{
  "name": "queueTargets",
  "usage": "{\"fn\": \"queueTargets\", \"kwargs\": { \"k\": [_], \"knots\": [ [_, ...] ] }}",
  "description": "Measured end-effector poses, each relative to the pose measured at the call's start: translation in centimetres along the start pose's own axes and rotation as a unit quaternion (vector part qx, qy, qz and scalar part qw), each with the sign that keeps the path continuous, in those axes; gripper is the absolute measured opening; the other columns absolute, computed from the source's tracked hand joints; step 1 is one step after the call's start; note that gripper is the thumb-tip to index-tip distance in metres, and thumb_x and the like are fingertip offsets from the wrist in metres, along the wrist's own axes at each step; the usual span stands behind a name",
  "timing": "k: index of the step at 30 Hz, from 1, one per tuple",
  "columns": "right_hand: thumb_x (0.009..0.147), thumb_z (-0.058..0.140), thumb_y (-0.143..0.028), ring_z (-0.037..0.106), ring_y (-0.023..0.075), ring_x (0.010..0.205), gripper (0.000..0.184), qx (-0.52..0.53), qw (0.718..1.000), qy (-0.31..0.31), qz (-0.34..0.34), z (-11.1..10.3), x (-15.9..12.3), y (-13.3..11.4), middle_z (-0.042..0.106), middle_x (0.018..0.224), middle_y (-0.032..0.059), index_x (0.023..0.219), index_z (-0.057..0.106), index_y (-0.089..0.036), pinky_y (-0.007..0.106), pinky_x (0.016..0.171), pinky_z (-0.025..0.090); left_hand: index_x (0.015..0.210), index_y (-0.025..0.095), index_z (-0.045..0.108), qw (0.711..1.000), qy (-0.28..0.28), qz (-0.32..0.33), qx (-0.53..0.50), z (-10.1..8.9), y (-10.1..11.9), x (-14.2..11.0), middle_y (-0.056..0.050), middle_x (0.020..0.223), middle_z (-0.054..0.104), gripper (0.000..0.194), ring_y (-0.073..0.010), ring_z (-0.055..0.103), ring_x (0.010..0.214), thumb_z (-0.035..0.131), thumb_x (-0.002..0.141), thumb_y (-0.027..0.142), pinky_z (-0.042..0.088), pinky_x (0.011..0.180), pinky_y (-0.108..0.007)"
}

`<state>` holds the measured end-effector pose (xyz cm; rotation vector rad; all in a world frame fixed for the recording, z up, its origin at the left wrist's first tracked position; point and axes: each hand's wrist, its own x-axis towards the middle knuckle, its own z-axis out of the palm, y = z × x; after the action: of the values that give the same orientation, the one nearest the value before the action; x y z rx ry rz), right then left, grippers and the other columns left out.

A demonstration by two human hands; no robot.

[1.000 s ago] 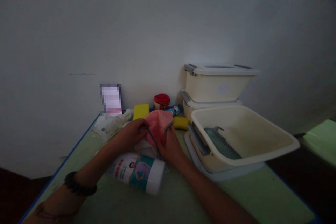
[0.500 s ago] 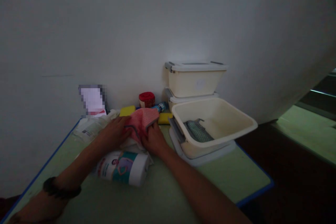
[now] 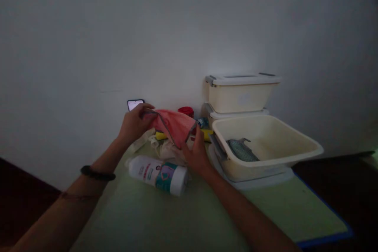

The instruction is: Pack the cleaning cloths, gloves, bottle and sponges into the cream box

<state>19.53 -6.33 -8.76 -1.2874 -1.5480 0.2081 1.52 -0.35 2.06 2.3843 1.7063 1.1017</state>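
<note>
A pink cloth (image 3: 177, 123) with dark edging is stretched between my two hands, lifted above the table. My left hand (image 3: 136, 123) pinches its left corner. On the other side my right hand (image 3: 197, 152) grips the right edge between thumb and fingers. Below the cloth lies a white bottle (image 3: 159, 175) with a teal and purple label, on its side. Crumpled whitish material (image 3: 171, 152) sits just behind the bottle, partly covered by the cloth.
An open cream bin (image 3: 274, 145) on the right holds a grey-green mesh item (image 3: 242, 150). Behind it stand stacked lidded boxes (image 3: 240, 96). A red roll (image 3: 186, 111), a yellow item (image 3: 207, 134) and a phone (image 3: 135, 104) are near the wall. The table (image 3: 165, 224) has a blue edge.
Both hands have raised the pink cloth off the pile and spread it wider between them. The camera view has turned left, so the things appear farther right.
</note>
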Motion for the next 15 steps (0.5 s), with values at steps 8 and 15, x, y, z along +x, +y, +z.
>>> {"fn": "queueTargets", "kwargs": {
  "k": [8, 15],
  "knots": [
    [0.085, 0.043, -0.029, 0.023, 0.0252, 0.132, 0.070, 0.000, 0.998, 0.029, -0.055, -1.0, 1.2, -4.8, 0.024, 0.141, 0.0207, 0.142, 0.008, -0.008, 0.045, 0.105, 0.027, 0.087, 0.015, 0.064, 0.978, -0.051, -0.019, -0.203, -2.6, -1.6, 1.5, -0.004, 0.080, 0.068, 0.029, -0.0169, 0.061, 0.070, 0.063, 0.070, 0.038, 0.047, 0.062, -0.026],
    [0.075, 0.058, -0.034, 0.051, 0.0248, 0.108, 0.043, -0.104, 0.960, -0.258, -0.038, -0.4, 7.7, -8.0, 0.058, 0.114, 0.0130, 0.113, 0.054, -0.014, 0.035, 0.087, 0.041, 0.088, 0.015, 0.062, 0.958, -0.125, 0.000, -0.259, -2.9, -2.2, 1.3, -0.004, 0.080, 0.067, 0.025, -0.0152, 0.061, 0.068, 0.063, 0.073, 0.034, 0.048, 0.060, -0.025]
  ]
}}
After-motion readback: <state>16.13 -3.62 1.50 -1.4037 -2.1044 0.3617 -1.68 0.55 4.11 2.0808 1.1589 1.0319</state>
